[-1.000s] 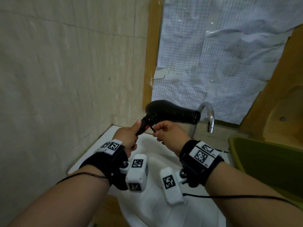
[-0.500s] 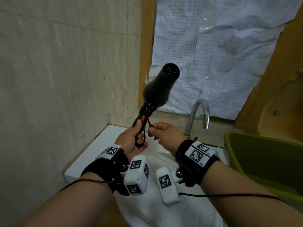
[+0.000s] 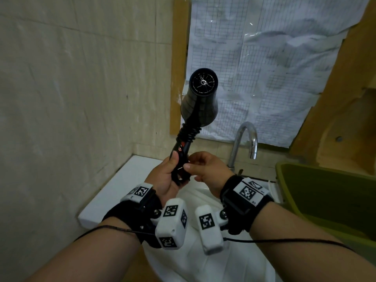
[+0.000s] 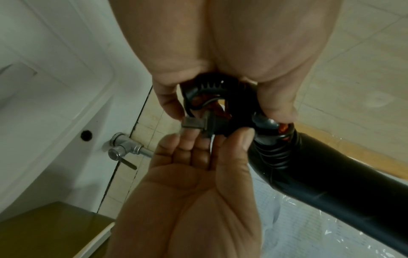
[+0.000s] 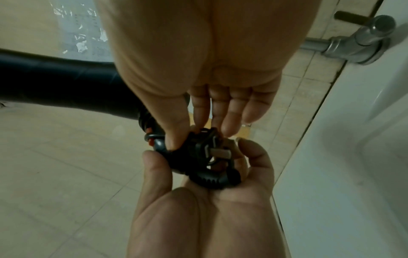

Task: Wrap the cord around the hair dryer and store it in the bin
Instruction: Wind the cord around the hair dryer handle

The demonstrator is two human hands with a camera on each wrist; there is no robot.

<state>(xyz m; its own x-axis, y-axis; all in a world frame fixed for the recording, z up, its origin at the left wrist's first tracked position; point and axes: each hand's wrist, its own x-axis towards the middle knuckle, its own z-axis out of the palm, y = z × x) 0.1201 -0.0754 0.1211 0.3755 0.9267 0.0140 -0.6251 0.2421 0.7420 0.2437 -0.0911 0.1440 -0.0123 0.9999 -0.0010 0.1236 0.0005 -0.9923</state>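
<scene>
A black hair dryer (image 3: 200,102) stands upright over the sink, its round grille facing me. The cord (image 3: 189,132) is coiled round the top of the handle. My left hand (image 3: 175,169) grips the lower handle, thumb along its side. My right hand (image 3: 190,167) pinches the cord's plug (image 4: 204,124) against the handle's base. In the right wrist view the plug (image 5: 209,142) sits between my thumb and fingers, with its metal prongs showing. The green bin (image 3: 325,192) stands at the right, open-topped.
A chrome faucet (image 3: 246,139) rises behind the white sink (image 3: 122,186), just right of my hands. A tiled wall is close on the left. Plastic-covered gridded paper hangs behind the dryer. Thin sensor cables trail along both forearms.
The dryer swung from lying level, pointing right, to standing upright. My right hand moved down from the handle's top to its base with the plug.
</scene>
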